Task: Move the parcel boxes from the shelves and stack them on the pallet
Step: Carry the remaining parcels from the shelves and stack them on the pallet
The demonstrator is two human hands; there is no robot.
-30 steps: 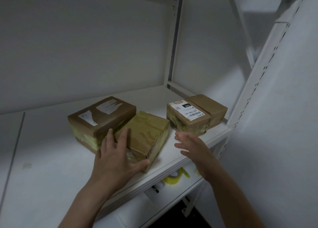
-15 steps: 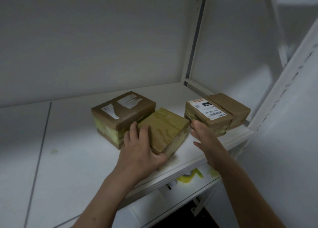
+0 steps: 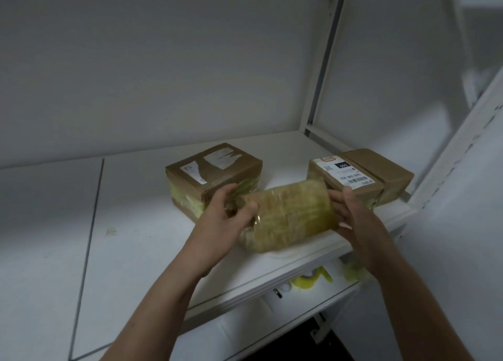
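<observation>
From the head view: tape-wrapped parcel (image 3: pixel 291 213) clamped endwise between left hand (image 3: pixel 226 219) and right hand (image 3: pixel 353 216), fingers of both curled round its ends, at the front edge of the shelf (image 3: pixel 136 238), between the torn-label box (image 3: pixel 215 170) and the barcode-label box (image 3: pixel 345 178). Hard to tell whether lifted clear or resting on the board. Likely to slip: glossy tape, smooth under the palms, and a squeeze from the ends alone with nothing beneath. Could also nudge the barcode-label box, just beside the right knuckles, or catch the torn-label box near the left fingers. Yellowish, crinkled, shiny wrapping; bulging faces and rounded corners, more loaf than crisp block. Matt brown cardboard on both neighbours, sharper-edged, the torn-label one banded low with pale yellow tape. Smooth white painted shelf.
</observation>
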